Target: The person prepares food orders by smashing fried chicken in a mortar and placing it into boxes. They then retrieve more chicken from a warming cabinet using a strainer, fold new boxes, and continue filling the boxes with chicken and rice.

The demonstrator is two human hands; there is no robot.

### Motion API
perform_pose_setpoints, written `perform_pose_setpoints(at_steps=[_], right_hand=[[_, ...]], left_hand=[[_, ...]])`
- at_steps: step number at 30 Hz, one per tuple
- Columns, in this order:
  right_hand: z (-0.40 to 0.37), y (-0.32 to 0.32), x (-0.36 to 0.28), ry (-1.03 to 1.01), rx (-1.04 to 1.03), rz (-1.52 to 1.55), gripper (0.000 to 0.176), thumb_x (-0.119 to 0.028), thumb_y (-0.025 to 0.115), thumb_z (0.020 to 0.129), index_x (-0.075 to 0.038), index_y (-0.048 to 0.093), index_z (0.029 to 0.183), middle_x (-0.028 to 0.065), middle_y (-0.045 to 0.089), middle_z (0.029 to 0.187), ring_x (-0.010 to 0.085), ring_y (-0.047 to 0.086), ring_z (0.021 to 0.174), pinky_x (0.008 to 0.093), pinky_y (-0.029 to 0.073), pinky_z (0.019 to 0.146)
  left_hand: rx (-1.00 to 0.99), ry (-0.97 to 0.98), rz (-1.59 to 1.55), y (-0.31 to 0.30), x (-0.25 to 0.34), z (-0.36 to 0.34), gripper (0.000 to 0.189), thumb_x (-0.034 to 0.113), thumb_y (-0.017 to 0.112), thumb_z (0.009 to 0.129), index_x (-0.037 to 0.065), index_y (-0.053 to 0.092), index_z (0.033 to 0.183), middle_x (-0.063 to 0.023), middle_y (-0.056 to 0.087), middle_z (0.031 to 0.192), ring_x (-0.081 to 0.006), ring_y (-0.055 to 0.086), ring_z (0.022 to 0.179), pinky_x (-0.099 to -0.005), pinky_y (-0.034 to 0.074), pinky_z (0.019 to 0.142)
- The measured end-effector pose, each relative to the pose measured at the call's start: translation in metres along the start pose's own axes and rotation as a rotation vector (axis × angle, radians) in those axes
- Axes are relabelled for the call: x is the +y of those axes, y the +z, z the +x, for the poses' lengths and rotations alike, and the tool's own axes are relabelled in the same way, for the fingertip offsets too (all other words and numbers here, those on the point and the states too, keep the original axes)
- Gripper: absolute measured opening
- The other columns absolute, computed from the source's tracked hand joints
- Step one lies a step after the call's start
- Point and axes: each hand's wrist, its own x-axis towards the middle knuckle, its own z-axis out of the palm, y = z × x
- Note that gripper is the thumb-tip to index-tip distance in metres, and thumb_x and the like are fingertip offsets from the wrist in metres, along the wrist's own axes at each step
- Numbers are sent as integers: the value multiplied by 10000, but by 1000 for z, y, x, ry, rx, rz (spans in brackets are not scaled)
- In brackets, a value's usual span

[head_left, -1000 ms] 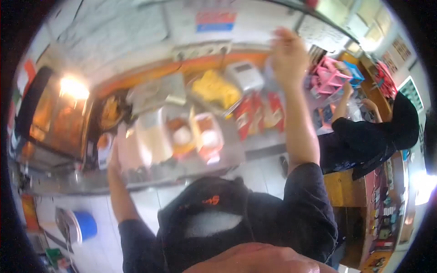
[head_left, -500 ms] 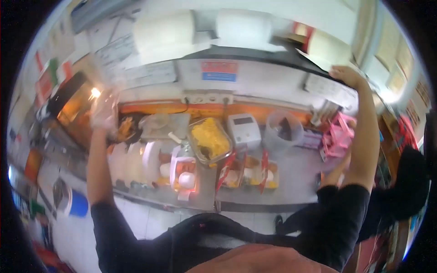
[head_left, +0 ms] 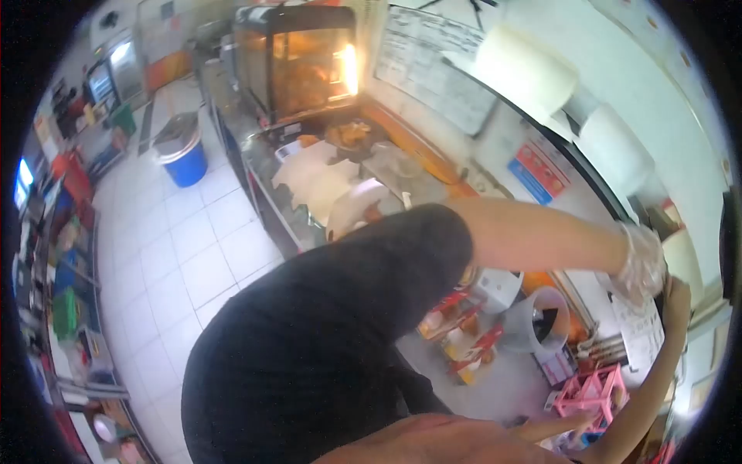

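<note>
My left hand (head_left: 641, 267), in a clear plastic glove, reaches across my body to the far right, at the end of the dark-edged wall shelf (head_left: 572, 158). My bare right hand (head_left: 677, 305) meets it there, with its fingers closed near the left fingertips. What lies between the two hands is too small and blurred to make out, and the left fingers are partly hidden. A pale roll (head_left: 684, 259) sits just beyond them on the shelf. Below hangs a sheet of paper with writing (head_left: 638, 334).
On the counter stand open food boxes (head_left: 464, 340), a white machine (head_left: 495, 290), a clear tub (head_left: 533, 317) and a pink rack (head_left: 591, 390). Another person's forearm (head_left: 553, 427) shows near the rack. A lit glass cabinet (head_left: 309, 69) and a blue bucket (head_left: 184, 162) are at the left.
My left hand has swung from the lit cabinet on the left over to my right hand at the shelf's right end. My view has turned and tilted.
</note>
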Motion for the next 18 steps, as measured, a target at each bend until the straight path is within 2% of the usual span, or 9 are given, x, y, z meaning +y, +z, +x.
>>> perform_pose_setpoints(at_steps=[3, 5, 6, 7, 8, 14, 16, 18], right_hand=[[-16, -4, 11, 70, -105, 62, 363, -222, 397, 968, 76, 589, 888, 305, 568, 804, 452, 532, 739, 480, 396, 647], [-25, 25, 62, 145, 288, 141, 288, -169, 417, 951, 77, 565, 931, 258, 588, 826, 369, 589, 776, 442, 430, 678], [-25, 13, 78, 159, 63, 221, 244, -149, 445, 957, 78, 533, 959, 200, 579, 840, 279, 612, 830, 421, 460, 702], [-24, 1, 74, 154, 21, 194, 243, -156, 445, 959, 68, 540, 961, 190, 590, 848, 282, 614, 828, 413, 466, 706], [-21, -10, 48, 164, 21, 114, 242, -162, 445, 961, 58, 546, 962, 181, 600, 856, 285, 617, 826, 406, 473, 710], [-7, -59, -110, 207, -90, -174, 242, -195, 444, 974, 7, 578, 969, 134, 652, 895, 298, 630, 818, 370, 504, 731], [-19, -62, -145, 255, 204, -81, 222, -270, 505, 932, -87, 629, 956, 108, 678, 941, 328, 643, 820, 376, 508, 730], [-27, -78, -169, 264, 380, -100, 217, -262, 511, 927, -84, 631, 956, 104, 676, 943, 310, 639, 828, 368, 507, 729]], left_hand=[[-89, -106, 10, -58, 42, -19, 393, 448, 620, 764, 134, 714, 980, -47, 695, 970, -257, 658, 920, -409, 540, 766], [-109, -164, 0, -83, 66, -30, 424, 440, 627, 759, 118, 714, 1020, -26, 696, 1031, -263, 651, 975, -417, 538, 798], [-111, -174, -2, -69, 70, -21, 424, 440, 627, 759, 118, 714, 1020, -26, 696, 1031, -263, 651, 975, -417, 538, 798], [-119, -83, 15, -47, 69, -2, 508, 509, 641, 742, 121, 697, 1064, -85, 654, 1107, -288, 603, 1056, -474, 481, 873], [-127, 6, 27, -27, 67, 13, 594, 577, 655, 725, 124, 680, 1109, -144, 611, 1182, -314, 555, 1137, -531, 424, 947], [-52, -20, 16, 43, 58, 59, 467, 500, 590, 773, 154, 691, 1071, -88, 637, 1152, -271, 576, 1098, -512, 447, 896], [8, -56, 27, 57, 57, 68, 429, 474, 568, 789, 164, 695, 1059, -69, 645, 1141, -257, 583, 1085, -505, 454, 879], [102, -121, 42, 61, 55, 72, 395, 448, 546, 805, 174, 698, 1046, -50, 654, 1131, -243, 591, 1072, -499, 462, 861]])
